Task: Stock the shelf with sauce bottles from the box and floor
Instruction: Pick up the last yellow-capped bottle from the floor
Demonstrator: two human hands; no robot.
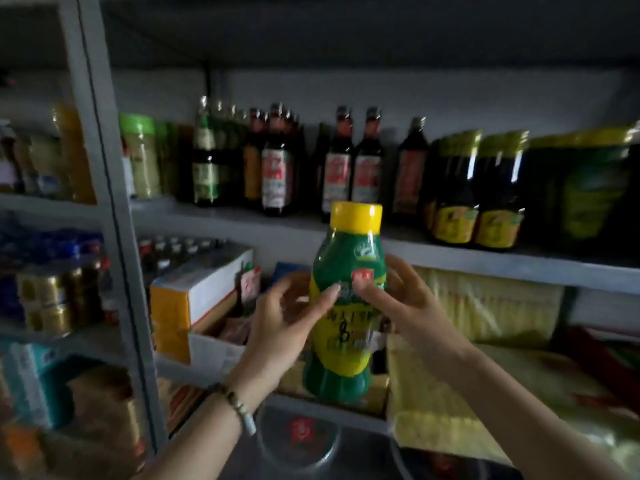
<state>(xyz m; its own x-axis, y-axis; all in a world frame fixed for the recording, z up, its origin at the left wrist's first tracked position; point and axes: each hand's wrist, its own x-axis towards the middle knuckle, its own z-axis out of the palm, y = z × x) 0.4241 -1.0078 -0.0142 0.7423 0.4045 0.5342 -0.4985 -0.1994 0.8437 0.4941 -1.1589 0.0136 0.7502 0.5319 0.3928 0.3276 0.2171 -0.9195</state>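
A green sauce bottle [346, 306] with a yellow cap and yellow label stands upright in the air in front of the shelves. My left hand [287, 320] grips its left side, thumb across the label. My right hand [405, 306] grips its right side, thumb meeting the left one on the label. Behind and above it runs the grey shelf [450, 251], where dark sauce bottles [341, 164] stand in a row and two dark bottles with yellow labels [478, 192] stand at the right. The box and floor are out of sight.
A grey upright post [114, 216] divides the shelving at left. Jars and cans [48, 299] fill the left bay. An orange and white carton [197, 299] sits on the lower shelf. Yellow packets [485, 313] lie at lower right. A dark green pack [585, 188] stands at far right.
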